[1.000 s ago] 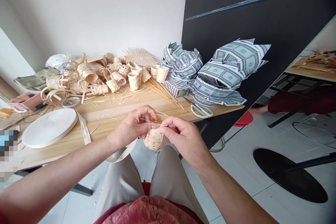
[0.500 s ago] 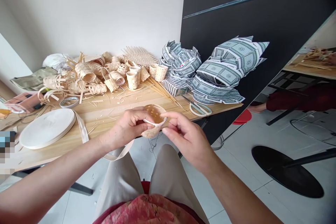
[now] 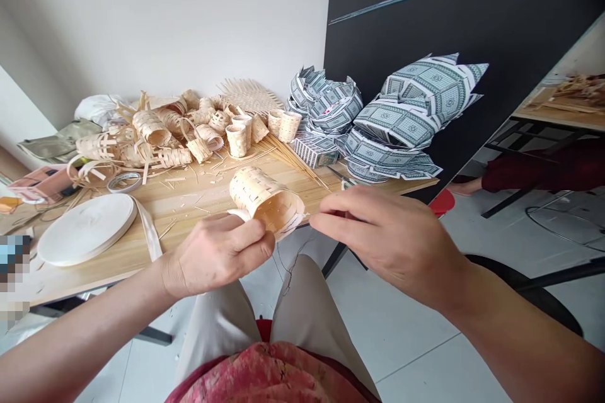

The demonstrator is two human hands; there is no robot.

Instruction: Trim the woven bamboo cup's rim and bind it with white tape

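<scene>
My left hand (image 3: 222,255) grips the rim of a small woven basket (image 3: 255,189), shaped like a cup and tilted with its mouth toward me. Pale binding tape (image 3: 239,214) shows at the rim beside my left fingers. Dark stitches show along the right side of the mouth. To the right, my right hand (image 3: 387,236) is closed in a pinch, apart from the basket; what it pinches is too small to make out. Dark thread (image 3: 289,274) hangs below the basket over my knee.
A roll of white tape (image 3: 87,227) lies on the wooden table (image 3: 184,192) at left. Behind are woven cups (image 3: 236,140), thin sticks (image 3: 295,157) and folded-card crowns (image 3: 397,126). Partly hidden scissors (image 3: 347,184) lie by my right hand. A person's foot (image 3: 467,186) shows at right.
The basket has turned from upright to lying tilted, its mouth toward me. My right hand has left the rim and moved right. The tape strip no longer hangs below my left hand.
</scene>
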